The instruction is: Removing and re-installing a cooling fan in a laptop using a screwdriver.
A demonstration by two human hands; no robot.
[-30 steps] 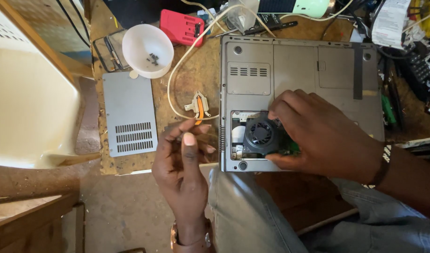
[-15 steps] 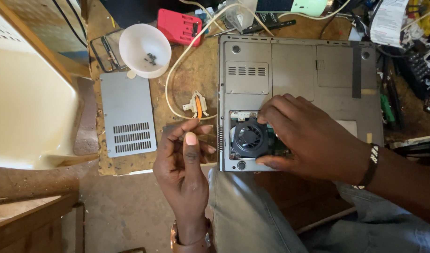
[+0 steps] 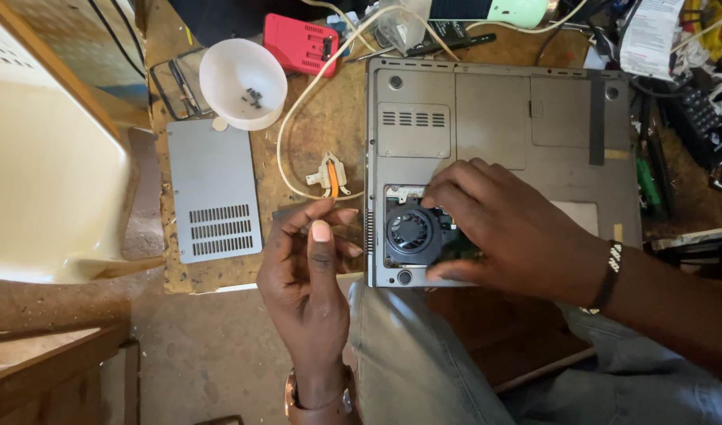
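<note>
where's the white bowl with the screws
In the head view the white bowl sits upper left on the bench, beside the red box, above the grey cover panel.

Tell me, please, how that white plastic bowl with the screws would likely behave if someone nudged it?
The white bowl looks thin and light, so it would probably slide easily on the wooden bench. Its few small screws lie loose at the bottom and would likely rattle about. Its wide mouth suggests it resists tipping.

We see a grey laptop point(image 3: 526, 118), its black fan point(image 3: 410, 234) exposed. Beside it lies a grey cover panel point(image 3: 211, 189) slotted with dark vents. A white bowl point(image 3: 243, 83) holds small dark screws point(image 3: 255, 97). A red box point(image 3: 299, 43) and a cream cable point(image 3: 286, 134) rest on our brown bench point(image 3: 329, 118).
</note>
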